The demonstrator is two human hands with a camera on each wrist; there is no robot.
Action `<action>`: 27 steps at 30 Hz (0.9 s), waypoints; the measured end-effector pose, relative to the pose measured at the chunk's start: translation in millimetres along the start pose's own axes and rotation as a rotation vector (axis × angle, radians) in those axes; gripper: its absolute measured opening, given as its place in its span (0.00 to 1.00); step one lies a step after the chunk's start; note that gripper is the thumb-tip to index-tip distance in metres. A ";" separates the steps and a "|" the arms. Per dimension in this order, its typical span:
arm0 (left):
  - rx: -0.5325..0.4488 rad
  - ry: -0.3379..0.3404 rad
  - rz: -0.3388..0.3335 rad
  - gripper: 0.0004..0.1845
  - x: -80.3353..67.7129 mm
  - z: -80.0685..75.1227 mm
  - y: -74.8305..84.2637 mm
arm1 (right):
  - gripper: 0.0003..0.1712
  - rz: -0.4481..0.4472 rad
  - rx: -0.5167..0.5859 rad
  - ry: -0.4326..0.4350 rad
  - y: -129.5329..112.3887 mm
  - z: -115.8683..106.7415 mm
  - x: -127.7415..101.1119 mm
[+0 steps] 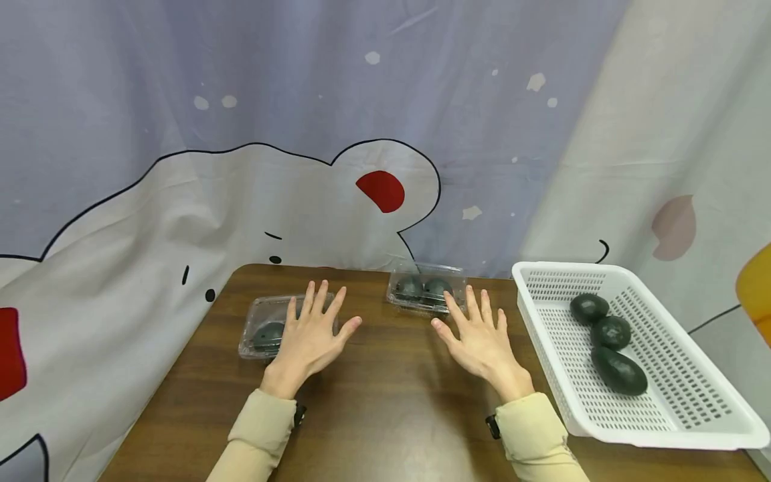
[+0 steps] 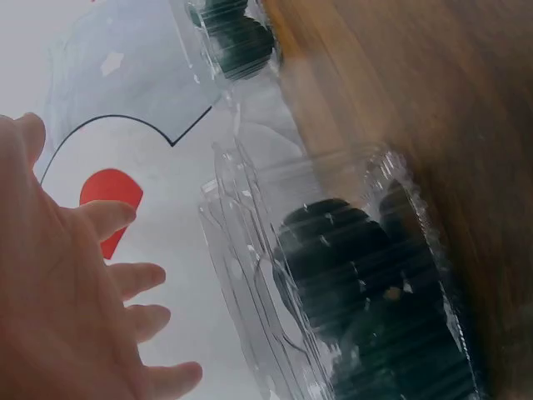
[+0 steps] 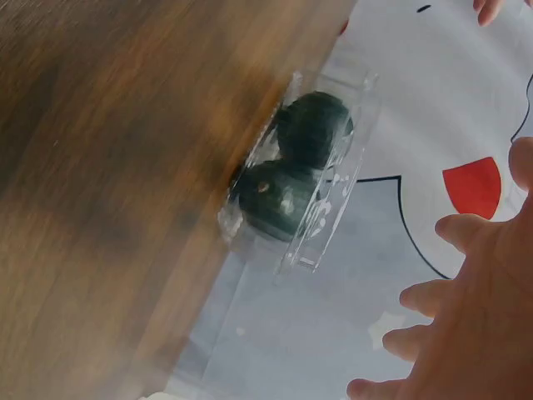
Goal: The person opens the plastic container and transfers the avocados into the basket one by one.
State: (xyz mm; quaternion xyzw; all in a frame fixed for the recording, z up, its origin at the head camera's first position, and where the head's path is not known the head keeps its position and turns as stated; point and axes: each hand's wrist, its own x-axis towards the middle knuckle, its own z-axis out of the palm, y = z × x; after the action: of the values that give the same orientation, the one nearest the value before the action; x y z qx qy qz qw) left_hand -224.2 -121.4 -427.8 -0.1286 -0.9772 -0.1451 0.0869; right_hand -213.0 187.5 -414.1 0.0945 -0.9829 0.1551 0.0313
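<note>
Left hand [image 1: 309,337]: stretched forward, back uppermost, fingers straight and fanned, thumb out to the inner side; holding nothing.
Right hand [image 1: 482,343]: stretched forward likewise, fingers straight and spread, thumb angled toward the left hand; holding nothing.
Cream-yellow sleeves [image 1: 536,428]: two, reaching in from the near side, well apart; a black wristband [image 1: 494,426] at each cuff.
Dark brown wood-grain tabletop [image 1: 391,415]: spread beneath both hands, with a soft sheen between the forearms.
Lavender-blue and white cloth curtain [image 1: 482,134]: hung beyond the hands, printed with black outlines, red patches and small white stars.
Clear rectangular plastic box [image 1: 265,308]: one just left of the left hand, partly covered by that hand in the head view; dark-green rounded avocados [image 2: 329,258] inside, two discernible through the ridged plastic in the left wrist view.
Second clear plastic box [image 1: 430,308]: one just beyond the right hand's fingertips, apart from them in the right wrist view; two dark-green avocados [image 3: 316,129] inside, side by side.
White perforated plastic basket [image 1: 674,438]: one, right of the right hand; three dark-green oval avocados [image 1: 619,371] within, grouped in a row.
</note>
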 end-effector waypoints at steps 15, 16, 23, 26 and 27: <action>-0.069 0.043 -0.025 0.40 -20.0 -6.2 -32.3 | 0.42 -0.101 -0.026 0.025 -30.4 4.3 10.7; -0.073 0.042 -0.030 0.39 -21.9 -6.4 -35.4 | 0.42 -0.110 -0.027 0.027 -32.5 4.1 11.9; -0.102 0.066 -0.073 0.36 -28.9 -11.7 -53.5 | 0.40 -0.163 -0.037 0.039 -49.0 1.6 21.9; -0.114 0.083 -0.094 0.36 -30.9 -15.1 -60.1 | 0.39 -0.188 -0.050 0.038 -56.9 0.8 26.6; -0.120 0.089 -0.101 0.35 -31.6 -16.4 -62.4 | 0.39 -0.195 -0.055 0.036 -59.7 0.7 28.4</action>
State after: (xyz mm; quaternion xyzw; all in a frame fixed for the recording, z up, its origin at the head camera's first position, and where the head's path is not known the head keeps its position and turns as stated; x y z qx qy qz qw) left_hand -209.2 -191.2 -435.1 -0.0774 -0.9671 -0.2133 0.1148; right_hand -229.2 126.6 -394.3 0.1860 -0.9722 0.1262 0.0663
